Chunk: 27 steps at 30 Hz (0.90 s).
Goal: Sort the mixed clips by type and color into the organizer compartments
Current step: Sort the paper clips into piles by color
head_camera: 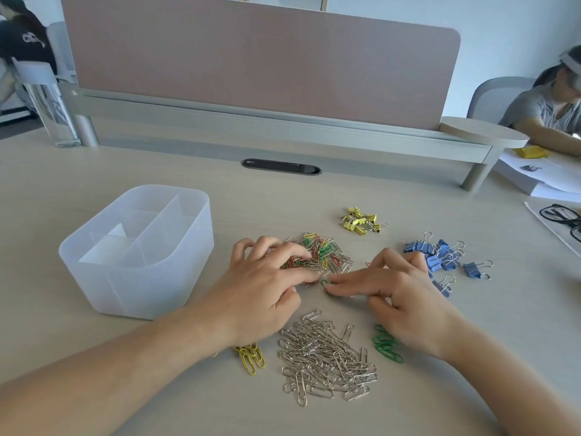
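A mixed pile of coloured and silver paper clips [323, 250] lies mid-table. My left hand [264, 284] rests on its left side with fingers curled into the clips. My right hand [393, 291] presses straight fingertips on a single green paper clip [328, 286] just in front of the pile. Sorted heaps lie nearer me: silver paper clips [327, 354], yellow paper clips [250, 357] and green paper clips [386, 343]. Yellow binder clips [361, 220] and blue binder clips [440, 254] sit further back and right. The translucent white organizer [135, 278] stands at the left, its compartments holding no clips.
A desk divider and raised shelf [283, 121] run along the back. A clear bottle [53, 105] stands far left. Glasses [562, 215] and papers [540, 177] lie at the right, where another person sits. A second person is at the far left.
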Available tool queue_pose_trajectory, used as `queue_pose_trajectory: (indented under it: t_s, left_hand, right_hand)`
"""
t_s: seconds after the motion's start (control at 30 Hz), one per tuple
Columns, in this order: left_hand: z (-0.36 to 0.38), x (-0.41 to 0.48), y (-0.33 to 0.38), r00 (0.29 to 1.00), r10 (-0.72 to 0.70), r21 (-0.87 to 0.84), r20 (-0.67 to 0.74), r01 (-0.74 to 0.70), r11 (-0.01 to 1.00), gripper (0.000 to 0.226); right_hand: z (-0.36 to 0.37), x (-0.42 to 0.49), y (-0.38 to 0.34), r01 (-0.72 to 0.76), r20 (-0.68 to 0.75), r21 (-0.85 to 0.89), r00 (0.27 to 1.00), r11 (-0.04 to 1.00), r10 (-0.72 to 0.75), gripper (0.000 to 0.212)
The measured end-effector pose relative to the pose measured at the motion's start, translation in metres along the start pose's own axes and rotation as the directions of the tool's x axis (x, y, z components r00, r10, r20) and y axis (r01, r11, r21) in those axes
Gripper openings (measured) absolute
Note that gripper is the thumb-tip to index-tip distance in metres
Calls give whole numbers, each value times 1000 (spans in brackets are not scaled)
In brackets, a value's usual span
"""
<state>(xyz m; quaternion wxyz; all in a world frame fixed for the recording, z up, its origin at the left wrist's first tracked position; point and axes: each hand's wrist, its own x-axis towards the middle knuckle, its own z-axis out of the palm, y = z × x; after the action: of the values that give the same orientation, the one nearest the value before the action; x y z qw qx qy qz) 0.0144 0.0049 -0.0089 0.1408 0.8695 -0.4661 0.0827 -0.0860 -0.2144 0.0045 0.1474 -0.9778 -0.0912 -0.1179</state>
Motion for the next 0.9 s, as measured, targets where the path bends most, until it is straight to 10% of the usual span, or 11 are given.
queue_pose_trajectory:
  t_s: [0.3,0.5,0.9]
  left_hand:
    - [-1,-3,4,999,48,5,17,-48,999,57]
    - [-1,-2,4,998,62,-14,3,-62,998,54]
    - [-4,-3,6,993,117,-50,11,-117,992,55]
  right_hand:
    - [-15,-4,3,-32,18,-140,999,990,35,51]
    - [-23,-4,7,-110,-152,159,979,981,135,38]
    - [-35,-6,14,-156,101,-53,982,986,161,9]
